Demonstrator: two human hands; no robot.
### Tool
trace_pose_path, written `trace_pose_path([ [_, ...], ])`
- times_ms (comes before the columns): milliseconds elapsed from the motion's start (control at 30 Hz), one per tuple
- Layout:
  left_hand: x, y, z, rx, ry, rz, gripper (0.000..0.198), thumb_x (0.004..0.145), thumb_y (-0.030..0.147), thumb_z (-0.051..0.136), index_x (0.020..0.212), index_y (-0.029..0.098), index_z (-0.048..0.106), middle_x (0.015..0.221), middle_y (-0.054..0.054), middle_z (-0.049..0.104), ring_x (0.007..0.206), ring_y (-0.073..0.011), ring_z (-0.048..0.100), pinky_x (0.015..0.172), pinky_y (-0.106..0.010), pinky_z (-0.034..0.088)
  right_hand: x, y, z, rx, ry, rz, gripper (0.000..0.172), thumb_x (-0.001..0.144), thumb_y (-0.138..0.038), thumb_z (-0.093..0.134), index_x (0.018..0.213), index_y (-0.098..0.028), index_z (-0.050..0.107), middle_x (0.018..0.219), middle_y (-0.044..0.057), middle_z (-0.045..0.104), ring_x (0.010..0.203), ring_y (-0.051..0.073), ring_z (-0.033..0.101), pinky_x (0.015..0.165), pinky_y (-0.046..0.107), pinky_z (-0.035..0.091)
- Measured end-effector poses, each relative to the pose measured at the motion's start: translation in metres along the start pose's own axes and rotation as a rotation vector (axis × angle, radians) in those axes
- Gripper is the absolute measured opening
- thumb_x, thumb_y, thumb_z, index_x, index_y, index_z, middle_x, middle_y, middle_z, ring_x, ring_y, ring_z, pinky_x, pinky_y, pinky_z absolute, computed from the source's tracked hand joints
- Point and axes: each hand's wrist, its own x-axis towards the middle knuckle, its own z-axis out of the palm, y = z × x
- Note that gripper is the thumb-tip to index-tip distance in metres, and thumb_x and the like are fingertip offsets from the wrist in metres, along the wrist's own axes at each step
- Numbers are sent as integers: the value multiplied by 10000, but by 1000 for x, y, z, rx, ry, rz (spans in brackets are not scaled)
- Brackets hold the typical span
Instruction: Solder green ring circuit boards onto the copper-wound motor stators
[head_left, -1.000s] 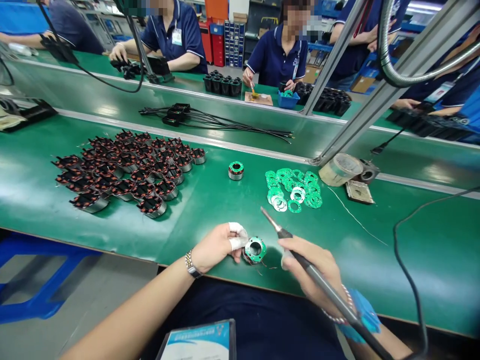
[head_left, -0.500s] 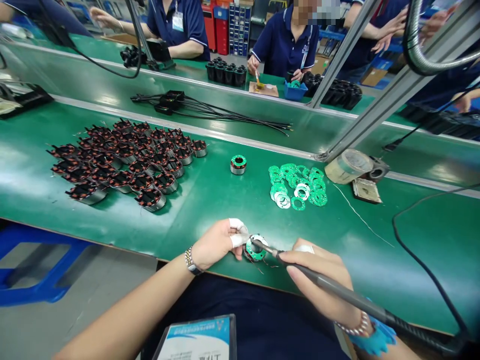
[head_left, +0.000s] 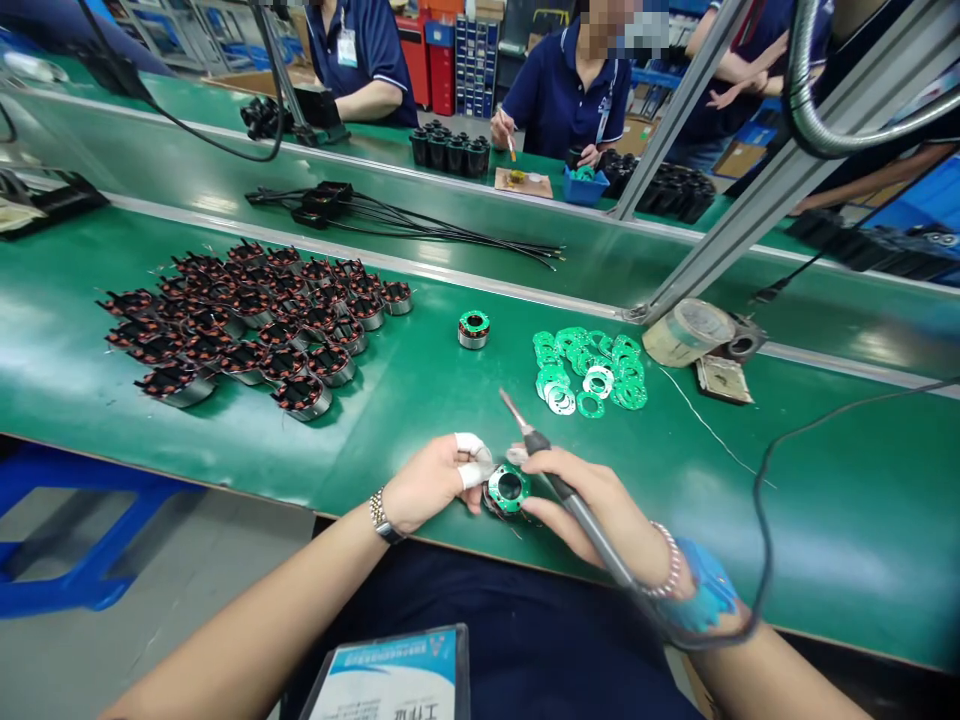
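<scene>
Gripping wound stator point(head_left: 508, 490) with left hand point(head_left: 429, 483), underside hidden, right hand point(head_left: 592, 503) clenching soldering iron point(head_left: 561, 492)

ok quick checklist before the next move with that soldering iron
Left hand steadying the green-topped coil ring: ok
Soldering iron gripped in right hand: ok
Iron tip off the ring: ok
Iron tip heat: cannot tell
Solder joints on the ring: cannot tell, too small
Black iron cord clear of right wrist: not ok, it runs against it
</scene>
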Motion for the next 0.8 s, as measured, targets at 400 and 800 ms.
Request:
trace_pose_path([
  [400, -37, -23, 7, 1168, 157, 857, 165, 859, 247, 446, 829, 167, 588, 649, -26, 600, 546, -115, 537, 508, -218, 409, 5, 8, 14, 32, -149, 59, 330, 790, -190, 586, 1097, -206, 465, 1007, 48, 601, 852, 139, 592, 766, 239, 466],
  [800, -25, -7, 10, 24, 104, 100, 167, 721, 279, 614, 748, 133, 537, 616, 17, 532, 545, -91, 506, 573, -229, 439, -5, 1, 30, -112, 82, 49, 270, 797, -183, 563, 1056, -196, 489, 895, 53, 575, 796, 159, 559, 726, 273, 470],
])
